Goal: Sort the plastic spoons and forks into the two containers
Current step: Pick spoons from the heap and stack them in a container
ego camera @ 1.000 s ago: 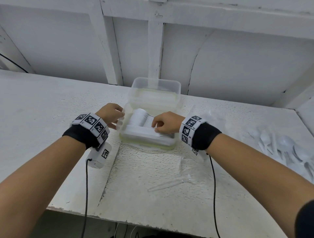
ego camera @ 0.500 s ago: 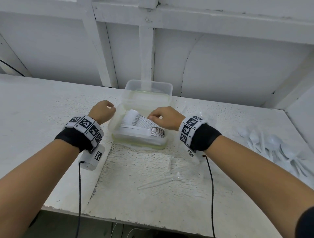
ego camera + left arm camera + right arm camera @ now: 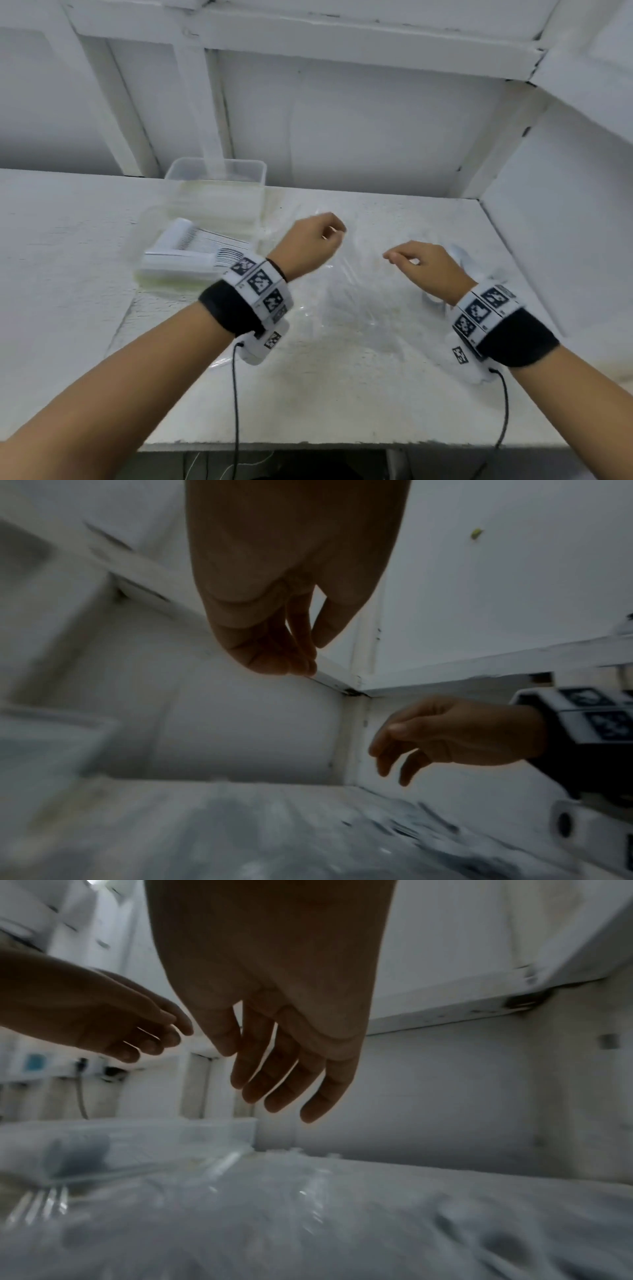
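Two clear plastic containers stand at the left of the table. The near container (image 3: 171, 274) holds a neat stack of white plastic forks (image 3: 202, 245); the far container (image 3: 219, 174) looks empty. My left hand (image 3: 337, 233) hovers right of them with loosely curled fingers and holds nothing. My right hand (image 3: 394, 257) hangs relaxed further right, fingers (image 3: 274, 1085) nearly straight and empty. White spoons (image 3: 459, 255) lie behind the right hand, mostly hidden by it. A clear fork (image 3: 41, 1204) lies on the table near the container.
A crumpled clear plastic bag (image 3: 359, 294) lies on the white table (image 3: 68, 274) under and between my hands. White walls close the table at the back and at the right. The front edge (image 3: 308, 445) is near my forearms.
Both hands have left the near container and moved right over the clear bag. The view has swung right and the forks stay stacked in the container.
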